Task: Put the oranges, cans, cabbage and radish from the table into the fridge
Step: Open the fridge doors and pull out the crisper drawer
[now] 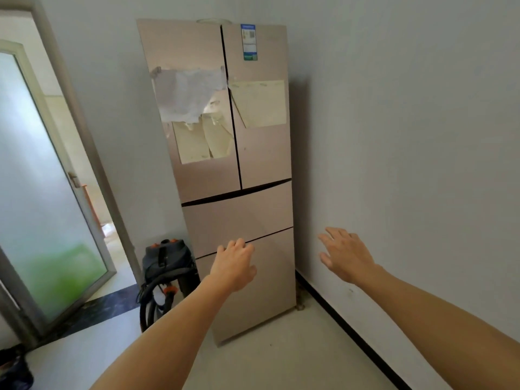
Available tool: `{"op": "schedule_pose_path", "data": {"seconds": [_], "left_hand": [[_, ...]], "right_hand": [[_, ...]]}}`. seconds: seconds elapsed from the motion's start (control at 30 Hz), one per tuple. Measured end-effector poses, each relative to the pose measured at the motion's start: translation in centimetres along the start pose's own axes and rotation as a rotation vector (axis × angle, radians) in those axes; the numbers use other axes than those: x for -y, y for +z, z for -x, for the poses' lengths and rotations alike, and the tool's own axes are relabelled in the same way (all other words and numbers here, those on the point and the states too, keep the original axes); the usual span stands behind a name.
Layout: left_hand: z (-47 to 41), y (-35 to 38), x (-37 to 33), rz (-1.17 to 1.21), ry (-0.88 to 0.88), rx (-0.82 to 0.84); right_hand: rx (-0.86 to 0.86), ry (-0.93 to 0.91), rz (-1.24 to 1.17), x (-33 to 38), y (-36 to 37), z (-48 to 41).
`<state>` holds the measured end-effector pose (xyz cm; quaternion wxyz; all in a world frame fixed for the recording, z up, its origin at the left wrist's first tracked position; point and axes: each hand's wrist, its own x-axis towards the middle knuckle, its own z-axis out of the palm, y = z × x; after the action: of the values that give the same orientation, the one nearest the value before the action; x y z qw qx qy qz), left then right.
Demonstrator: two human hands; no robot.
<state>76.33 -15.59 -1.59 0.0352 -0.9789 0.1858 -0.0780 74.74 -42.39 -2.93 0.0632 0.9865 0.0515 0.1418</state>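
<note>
A tall beige fridge (pixel 239 209) stands against the wall straight ahead, with two upper doors and two lower drawers, all closed. Torn paper and film are stuck on its upper doors. My left hand (pixel 235 264) is raised in front of the lower drawers, fingers loosely curled, holding nothing. My right hand (pixel 344 256) is stretched out to the right of the fridge, in front of the white wall, fingers spread and empty. No oranges, cans, cabbage, radish or table are in view.
A dark vacuum cleaner (pixel 166 274) with a hose stands on the floor at the fridge's left. A frosted glass door (pixel 45 198) hangs open at the left. The white wall (pixel 408 136) with a black skirting runs along the right. Dark shoes (pixel 14 367) lie at bottom left.
</note>
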Motion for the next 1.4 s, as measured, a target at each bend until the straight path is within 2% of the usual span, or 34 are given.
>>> {"op": "schedule_pose_path", "data": {"seconds": [0.4,0.63,0.83,0.93,1.07,1.27,1.4], "left_hand": [[-25.9,3.4,5.0,-0.013,-0.076,-0.118],[-36.5,6.7,9.8,-0.081,-0.074,-0.175],[-46.5,9.5,16.3,-0.159,0.044,-0.366],[-51.9,10.3,19.8,-0.198,0.099,-0.407],[-58.2,10.8,23.4,-0.283,0.200,-0.543],[-63.7,13.1,27.4,-0.351,0.287,-0.827],[-64.4,14.0,28.1,-0.386,0.321,-0.904]], "right_hand": [[-0.061,-0.121,-0.162,-7.3,8.9,-29.3],[0.008,-0.135,-0.299,-5.7,13.9,-40.5],[0.008,-0.068,-0.505,-3.0,18.8,-50.2],[0.009,0.074,-0.734,-0.8,21.0,-55.1],[0.029,0.406,-1.108,2.2,23.9,-61.2],[0.087,1.035,-1.952,4.9,27.5,-67.9],[0.091,1.163,-2.227,6.3,27.8,-69.8]]}}
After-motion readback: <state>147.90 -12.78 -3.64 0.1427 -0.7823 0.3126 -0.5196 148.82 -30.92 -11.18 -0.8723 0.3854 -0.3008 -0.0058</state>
